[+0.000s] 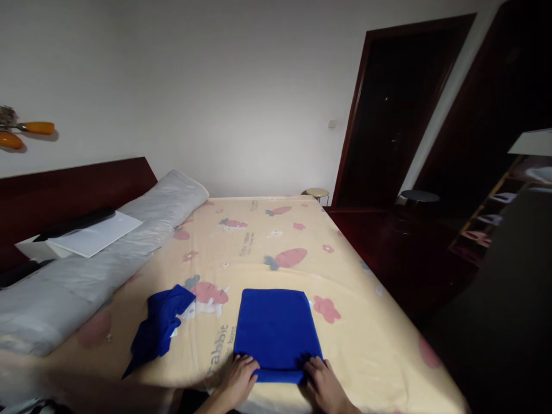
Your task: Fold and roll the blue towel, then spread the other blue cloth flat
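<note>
Both hands press the folded blue towel, lengthwise away.

Folded blue cloth pressed flat on bed by L hand & R hand; crumpled blue cloth lies left.

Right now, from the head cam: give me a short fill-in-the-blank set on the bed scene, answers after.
1. Both hands, the left hand and right hand, rest on the near edge of the folded ____ cloth.
2. The crumpled cloth lies to the ____ of the folded one.
3. The bedsheet is printed with ____.

Answers: blue; left; carrots
</note>
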Demonstrator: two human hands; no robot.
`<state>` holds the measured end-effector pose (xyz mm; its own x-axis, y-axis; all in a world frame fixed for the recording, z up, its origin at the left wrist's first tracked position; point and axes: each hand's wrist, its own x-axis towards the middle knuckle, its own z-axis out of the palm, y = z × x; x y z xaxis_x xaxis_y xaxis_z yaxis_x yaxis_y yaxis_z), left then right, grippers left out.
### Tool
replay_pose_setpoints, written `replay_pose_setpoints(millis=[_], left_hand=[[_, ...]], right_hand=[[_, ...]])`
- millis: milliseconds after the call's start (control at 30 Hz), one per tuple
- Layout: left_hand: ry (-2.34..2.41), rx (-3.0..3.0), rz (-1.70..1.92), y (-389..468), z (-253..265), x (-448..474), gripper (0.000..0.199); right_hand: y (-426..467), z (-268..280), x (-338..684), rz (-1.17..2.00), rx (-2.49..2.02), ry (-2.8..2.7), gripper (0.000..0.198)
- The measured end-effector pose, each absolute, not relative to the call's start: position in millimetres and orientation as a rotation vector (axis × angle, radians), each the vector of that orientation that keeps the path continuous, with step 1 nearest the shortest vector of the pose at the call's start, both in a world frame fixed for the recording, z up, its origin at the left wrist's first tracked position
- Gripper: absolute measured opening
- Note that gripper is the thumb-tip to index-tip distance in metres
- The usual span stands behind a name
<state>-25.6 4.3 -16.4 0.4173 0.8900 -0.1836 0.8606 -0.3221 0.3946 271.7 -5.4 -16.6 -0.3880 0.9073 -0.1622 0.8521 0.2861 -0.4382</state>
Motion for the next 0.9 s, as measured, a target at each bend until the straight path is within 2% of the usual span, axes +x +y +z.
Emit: replay_pose_setpoints(millis=[367,467,600,700,800,900], left_hand=[[1.772,2.326,0.230,10,-17,-52,0.026],[1.727,2.418,0.149,10,-19,-43,0.043],[1.417,2.525,-0.013,5,-26,-17,0.070],[1.228,2.559,-0.056,1,-31,-6,0.079],[1.234,2.604,-0.054,2,-33,-16,0.079],[1.310,2.705,0.035,7,-33,-46,0.065]], right_hand=[[-2,-18,279,0.340,-1.874,-2.273,0.044],[-7,-13,274,0.439,-1.645,-2.412,0.056],[-15,-7,258,0.659,-1.280,-2.617,0.072],[-18,-7,251,0.792,-1.257,-2.661,0.067],[-14,-11,261,0.840,-1.419,-2.596,0.061],[-6,-19,284,0.768,-1.613,-2.490,0.067]])
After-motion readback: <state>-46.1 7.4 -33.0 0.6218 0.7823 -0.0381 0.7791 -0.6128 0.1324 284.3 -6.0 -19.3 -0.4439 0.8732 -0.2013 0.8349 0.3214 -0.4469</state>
